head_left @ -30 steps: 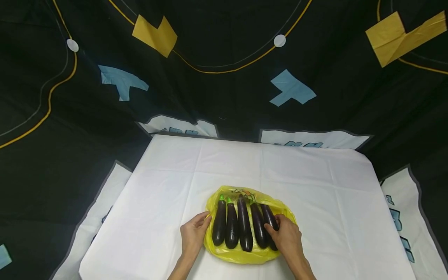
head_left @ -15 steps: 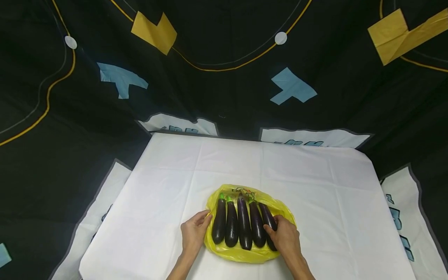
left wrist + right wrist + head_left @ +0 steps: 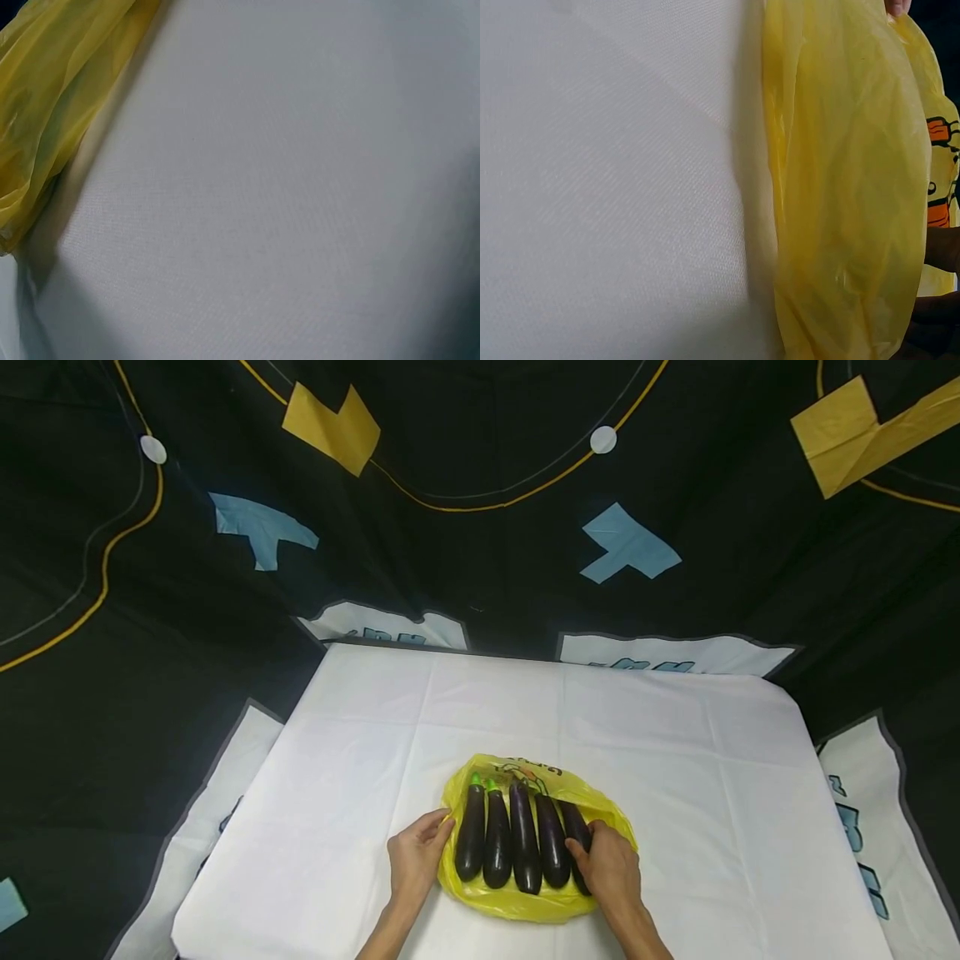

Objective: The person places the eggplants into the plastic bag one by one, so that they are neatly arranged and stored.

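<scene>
In the head view, a yellow plastic bag (image 3: 517, 906) lies spread on the white-covered table with several dark purple eggplants side by side on it. My left hand (image 3: 415, 857) pinches the bag's left rim between thumb and fingers. On the other side, my right hand (image 3: 613, 867) holds the rightmost eggplant (image 3: 573, 817), thumb on top, its lower part partly hidden. The middle eggplant (image 3: 524, 839) lies apart from both hands. Only the bag's side (image 3: 71, 97) shows in the left wrist view. Dark fingers (image 3: 943, 247) appear beyond the bag's wall (image 3: 847, 165) in the right wrist view.
A white cloth (image 3: 645, 735) with fold creases covers the table. Behind it hangs a black curtain (image 3: 480, 577) printed with yellow and blue shapes. White printed strips (image 3: 675, 652) border the table's back and sides.
The rightmost eggplant's upper end swings slightly left, then back, in my right hand. More black print shows at the bag's far rim. My left hand stays at the left rim.
</scene>
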{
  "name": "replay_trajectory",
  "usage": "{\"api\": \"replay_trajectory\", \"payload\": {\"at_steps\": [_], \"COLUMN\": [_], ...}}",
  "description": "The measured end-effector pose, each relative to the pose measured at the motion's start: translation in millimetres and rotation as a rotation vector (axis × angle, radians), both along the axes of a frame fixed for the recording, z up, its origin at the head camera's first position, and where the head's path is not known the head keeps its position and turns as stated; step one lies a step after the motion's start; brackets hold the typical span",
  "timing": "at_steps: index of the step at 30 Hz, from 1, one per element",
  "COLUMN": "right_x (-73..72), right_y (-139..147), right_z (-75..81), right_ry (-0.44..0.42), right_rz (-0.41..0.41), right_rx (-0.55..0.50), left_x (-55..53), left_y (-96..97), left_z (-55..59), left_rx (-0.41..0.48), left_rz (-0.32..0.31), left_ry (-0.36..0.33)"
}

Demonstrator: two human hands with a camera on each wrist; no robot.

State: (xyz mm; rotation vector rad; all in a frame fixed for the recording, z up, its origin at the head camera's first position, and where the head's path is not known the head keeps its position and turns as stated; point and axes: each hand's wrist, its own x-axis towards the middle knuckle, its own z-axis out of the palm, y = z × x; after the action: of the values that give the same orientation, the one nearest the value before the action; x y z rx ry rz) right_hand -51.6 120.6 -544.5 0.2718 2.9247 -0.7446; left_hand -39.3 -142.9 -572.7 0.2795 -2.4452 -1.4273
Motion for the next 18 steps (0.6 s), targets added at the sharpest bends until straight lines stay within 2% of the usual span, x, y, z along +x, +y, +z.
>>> {"api": "replay_trajectory", "payload": {"at_steps": [6,9,18], "right_x": [-1.9,-3.7,0.1], "right_y": [1.4,2.9,7.9], "right_z": [-3.0,-2.4,2.2], "right_ry": [0.068,0.098,0.041], "right_rz": [0.022,0.035,0.035], "right_rx": [-0.025,-0.045,-0.085], "left_x": [-3.0,-5.9,-0.9], "left_y": [-1.4,-1.2,-0.8], "left_z": [0.8,1.7,0.9], "left_rx": [-0.027,-0.029,-0.02], "left_rz": [-0.005,-0.004,-0.004], "left_ry": [0.026,0.017,-0.007]}}
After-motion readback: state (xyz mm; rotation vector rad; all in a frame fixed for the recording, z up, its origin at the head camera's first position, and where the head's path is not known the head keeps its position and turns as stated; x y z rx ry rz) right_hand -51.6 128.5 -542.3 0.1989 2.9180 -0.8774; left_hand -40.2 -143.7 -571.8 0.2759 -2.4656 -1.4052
